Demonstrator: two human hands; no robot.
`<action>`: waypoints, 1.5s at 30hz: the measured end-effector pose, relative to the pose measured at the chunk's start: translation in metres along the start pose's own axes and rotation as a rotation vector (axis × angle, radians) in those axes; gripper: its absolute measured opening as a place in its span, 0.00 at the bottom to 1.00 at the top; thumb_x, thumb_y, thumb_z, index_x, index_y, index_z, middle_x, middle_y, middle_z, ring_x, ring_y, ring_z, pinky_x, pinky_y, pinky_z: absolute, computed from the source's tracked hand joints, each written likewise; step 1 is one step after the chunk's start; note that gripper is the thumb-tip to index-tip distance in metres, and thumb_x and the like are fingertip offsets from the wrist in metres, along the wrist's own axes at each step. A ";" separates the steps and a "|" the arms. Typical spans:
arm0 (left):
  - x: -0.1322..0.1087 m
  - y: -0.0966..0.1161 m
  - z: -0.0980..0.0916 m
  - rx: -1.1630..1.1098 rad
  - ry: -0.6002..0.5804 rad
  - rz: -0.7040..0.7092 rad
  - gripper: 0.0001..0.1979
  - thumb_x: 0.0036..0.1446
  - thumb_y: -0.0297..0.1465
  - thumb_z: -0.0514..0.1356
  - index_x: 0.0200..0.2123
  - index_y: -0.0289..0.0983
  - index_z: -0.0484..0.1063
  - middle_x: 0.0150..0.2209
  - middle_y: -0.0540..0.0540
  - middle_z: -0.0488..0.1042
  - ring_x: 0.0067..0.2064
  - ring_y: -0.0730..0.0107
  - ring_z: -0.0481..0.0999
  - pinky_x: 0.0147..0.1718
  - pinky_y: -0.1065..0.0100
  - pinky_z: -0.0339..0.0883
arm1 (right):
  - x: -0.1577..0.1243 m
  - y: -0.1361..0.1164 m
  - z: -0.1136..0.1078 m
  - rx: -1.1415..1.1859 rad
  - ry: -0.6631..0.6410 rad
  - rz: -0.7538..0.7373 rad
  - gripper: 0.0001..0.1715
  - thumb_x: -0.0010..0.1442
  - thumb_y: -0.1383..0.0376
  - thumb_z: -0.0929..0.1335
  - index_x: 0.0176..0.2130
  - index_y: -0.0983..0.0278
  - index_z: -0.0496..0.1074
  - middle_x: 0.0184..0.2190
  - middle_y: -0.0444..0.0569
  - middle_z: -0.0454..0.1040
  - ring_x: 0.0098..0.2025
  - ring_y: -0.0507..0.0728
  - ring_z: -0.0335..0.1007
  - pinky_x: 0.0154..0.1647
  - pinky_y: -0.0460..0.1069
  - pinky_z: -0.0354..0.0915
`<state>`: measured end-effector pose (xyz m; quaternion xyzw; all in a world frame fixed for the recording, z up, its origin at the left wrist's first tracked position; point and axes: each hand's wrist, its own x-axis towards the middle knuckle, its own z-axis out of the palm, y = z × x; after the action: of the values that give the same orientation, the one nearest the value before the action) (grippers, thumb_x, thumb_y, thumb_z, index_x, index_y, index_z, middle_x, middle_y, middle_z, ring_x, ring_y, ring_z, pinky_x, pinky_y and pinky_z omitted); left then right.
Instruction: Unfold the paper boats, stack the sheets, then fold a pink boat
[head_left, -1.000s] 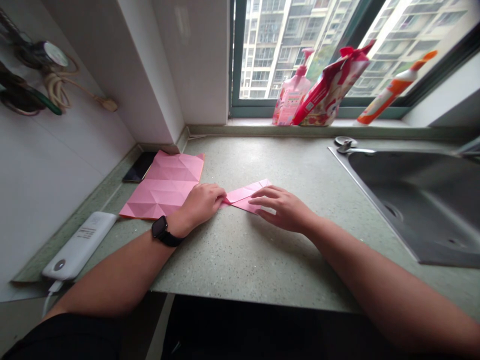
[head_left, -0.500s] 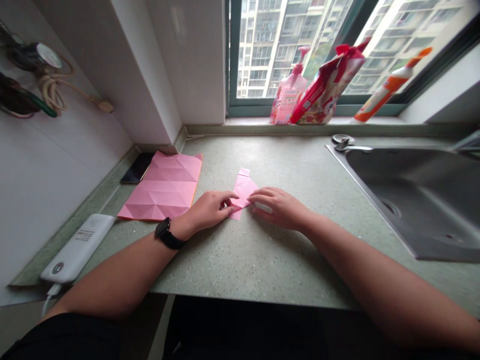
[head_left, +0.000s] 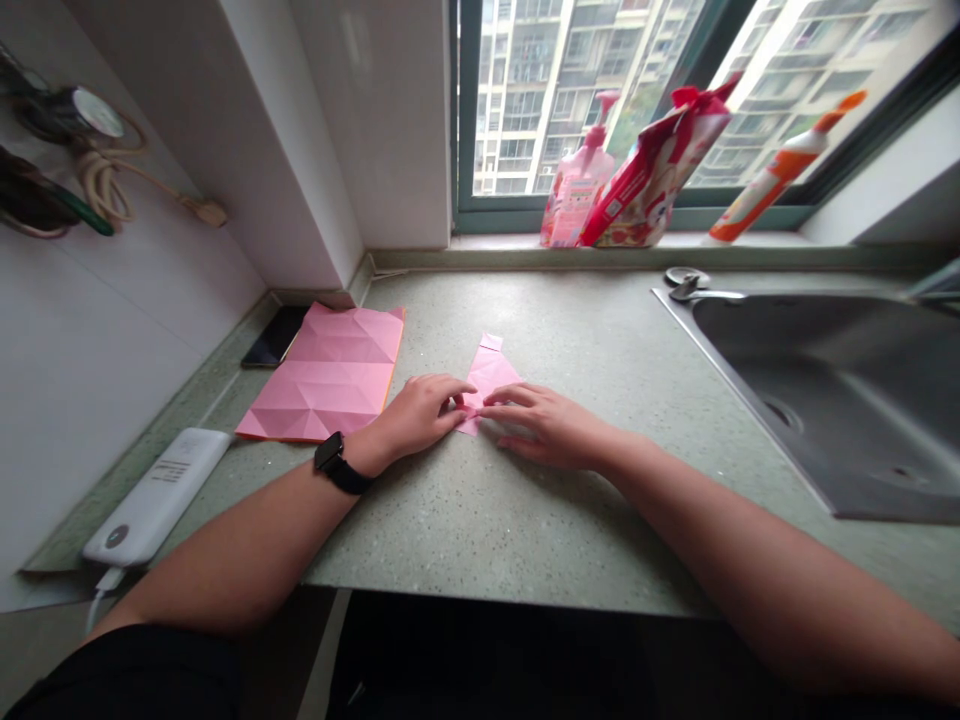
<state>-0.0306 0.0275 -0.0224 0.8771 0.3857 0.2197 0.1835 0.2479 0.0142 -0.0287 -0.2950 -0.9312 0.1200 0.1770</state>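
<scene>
- white power bank [head_left: 156,497], lower left, cable attached
- probably a phone [head_left: 276,336], dark, upper left of counter
- steel sink [head_left: 825,340], right
- windowsill, top: pink pump bottle [head_left: 576,198], red bag [head_left: 651,178], orange-capped tube [head_left: 771,178]

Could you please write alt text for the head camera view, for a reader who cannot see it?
The left hand and right hand touch a small folded pink paper on a speckled countertop. A larger creased pink sheet lies to the left.

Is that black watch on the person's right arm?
No, the black watch sits on the left wrist, and the right arm shows no watch.
</scene>
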 end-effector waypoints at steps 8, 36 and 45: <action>0.000 -0.002 -0.001 0.069 0.015 0.132 0.10 0.73 0.30 0.63 0.51 0.43 0.84 0.57 0.41 0.81 0.56 0.57 0.79 0.58 0.53 0.72 | 0.000 -0.001 -0.005 -0.043 -0.021 0.068 0.25 0.68 0.59 0.76 0.63 0.50 0.80 0.59 0.52 0.79 0.60 0.64 0.76 0.63 0.63 0.76; -0.006 0.009 -0.022 0.286 -0.179 0.168 0.18 0.65 0.19 0.62 0.45 0.44 0.88 0.56 0.46 0.85 0.52 0.56 0.82 0.56 0.54 0.70 | 0.001 -0.008 0.005 -0.106 -0.021 0.102 0.29 0.68 0.54 0.76 0.66 0.51 0.78 0.64 0.58 0.75 0.66 0.68 0.71 0.67 0.66 0.72; -0.006 0.005 -0.021 0.303 -0.173 0.131 0.18 0.64 0.19 0.64 0.43 0.47 0.89 0.54 0.46 0.85 0.52 0.54 0.81 0.55 0.51 0.69 | 0.003 -0.004 0.000 -0.158 -0.006 0.170 0.18 0.71 0.60 0.75 0.58 0.47 0.84 0.60 0.53 0.79 0.61 0.66 0.75 0.63 0.62 0.75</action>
<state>-0.0417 0.0230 -0.0038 0.9335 0.3393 0.0942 0.0673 0.2437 0.0124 -0.0261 -0.3855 -0.9100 0.0617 0.1395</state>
